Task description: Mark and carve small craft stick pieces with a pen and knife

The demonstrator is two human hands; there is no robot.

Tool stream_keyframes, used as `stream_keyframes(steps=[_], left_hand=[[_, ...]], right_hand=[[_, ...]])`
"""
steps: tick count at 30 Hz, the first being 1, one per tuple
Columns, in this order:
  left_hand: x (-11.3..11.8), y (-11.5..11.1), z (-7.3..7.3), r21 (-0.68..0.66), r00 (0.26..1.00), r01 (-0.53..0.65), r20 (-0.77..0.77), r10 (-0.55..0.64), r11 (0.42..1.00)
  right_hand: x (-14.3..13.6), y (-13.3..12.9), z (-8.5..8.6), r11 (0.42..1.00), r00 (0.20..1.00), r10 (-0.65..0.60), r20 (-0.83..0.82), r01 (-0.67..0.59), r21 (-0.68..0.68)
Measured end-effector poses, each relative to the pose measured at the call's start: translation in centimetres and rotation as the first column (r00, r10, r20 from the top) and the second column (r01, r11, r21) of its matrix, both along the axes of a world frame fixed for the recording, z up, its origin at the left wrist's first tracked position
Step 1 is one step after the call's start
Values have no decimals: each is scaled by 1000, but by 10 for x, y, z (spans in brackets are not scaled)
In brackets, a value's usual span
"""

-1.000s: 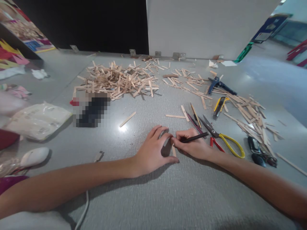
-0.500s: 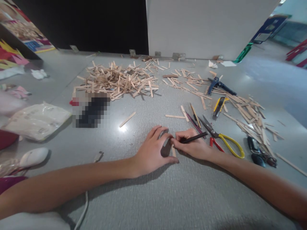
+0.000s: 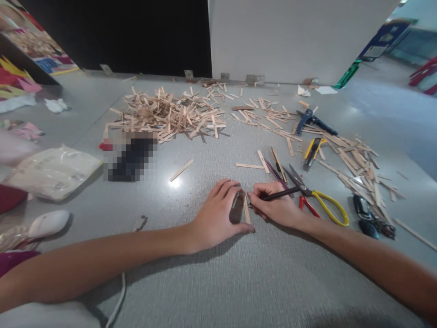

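A wooden craft stick (image 3: 246,210) lies on the table, braced lengthwise between the thumb and fingertips of my left hand (image 3: 216,214), with the thumb at its near end. My right hand (image 3: 273,205) grips a slim black pencil (image 3: 282,194) in a writing hold. The pencil's tip points at the right edge of the stick; whether it touches cannot be made out. Just beyond my right hand are yellow-handled scissors (image 3: 319,198), a red-handled tool (image 3: 310,207) partly covered, and a yellow pencil (image 3: 278,164).
A large heap of craft sticks (image 3: 170,114) lies at the back, with more scattered (image 3: 358,164) at right. Around them are a yellow utility knife (image 3: 313,152), a dark blue clamp-like tool (image 3: 312,122) and black keys (image 3: 367,216). At left sit a plastic packet (image 3: 56,173) and a white mouse (image 3: 49,223).
My right hand has shifted slightly right, off the stick's far part, and the pencil is lower and more exposed. My left hand stays put on the stick.
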State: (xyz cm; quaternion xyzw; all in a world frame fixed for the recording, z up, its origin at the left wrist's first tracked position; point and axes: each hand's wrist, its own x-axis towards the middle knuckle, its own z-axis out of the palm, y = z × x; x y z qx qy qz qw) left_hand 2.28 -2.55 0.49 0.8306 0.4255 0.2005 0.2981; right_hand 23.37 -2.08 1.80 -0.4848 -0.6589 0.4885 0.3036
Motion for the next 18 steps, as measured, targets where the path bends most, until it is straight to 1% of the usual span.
stream_keyframes(steps=[3,7,13,18], left_hand=[[0,0,-1,19,1000,2,16,-3,1000],[0,0,-2,36,1000,10,-1,-10,999],[0,-1,-2,29,999,10,-32,-9,1000],[0,0,-1,26,999,10,-42,-9,1000]], right_hand=[[0,0,-2,1000,1000,16,15,-16,-5],[1,-1,-2,1000,999,24,43,-24,-4],[1,0,-1,999,999,27,25,-26,-29],[1,0,-3,1000,999,23,39,-23,-9]])
